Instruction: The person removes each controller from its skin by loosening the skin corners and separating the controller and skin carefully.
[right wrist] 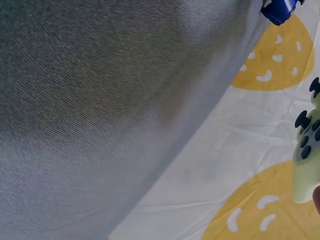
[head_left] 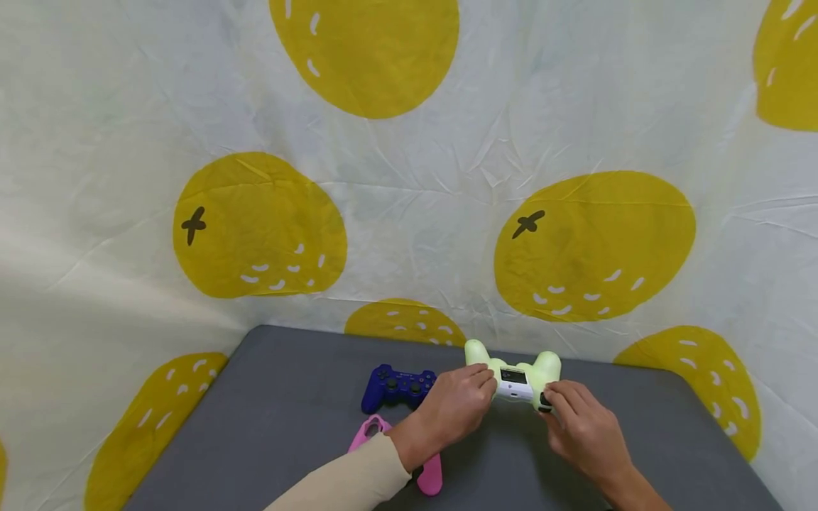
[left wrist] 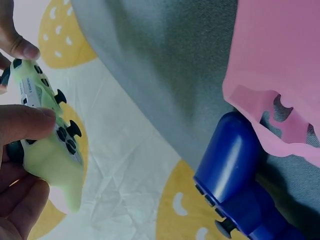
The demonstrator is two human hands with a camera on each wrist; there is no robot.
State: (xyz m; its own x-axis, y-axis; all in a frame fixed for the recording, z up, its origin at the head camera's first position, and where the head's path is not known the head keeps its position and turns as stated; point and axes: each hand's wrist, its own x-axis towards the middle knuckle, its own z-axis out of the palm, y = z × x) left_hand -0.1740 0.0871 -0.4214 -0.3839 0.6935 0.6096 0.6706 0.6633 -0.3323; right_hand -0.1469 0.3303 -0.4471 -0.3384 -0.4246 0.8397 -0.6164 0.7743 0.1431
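A white game controller (head_left: 514,389) in a pale yellow-green silicone cover (head_left: 548,365) is held above the far part of the table, its underside edge and label towards the head camera. My left hand (head_left: 455,406) grips its left end; in the left wrist view the thumb (left wrist: 25,124) lies on one side and fingers curl behind. At the other end, my right hand (head_left: 586,430) pinches the corner by a black trigger. The right wrist view catches only part of the covered controller (right wrist: 306,172), with thumbsticks and buttons showing, and a sliver of the right hand.
A dark blue game controller (head_left: 391,385) lies on the grey table (head_left: 287,397), left of my left hand. Nearer me is a pink silicone controller cover (head_left: 431,477), partly hidden beneath my left forearm. A white cloth with yellow fruit shapes (head_left: 422,234) hangs behind the table.
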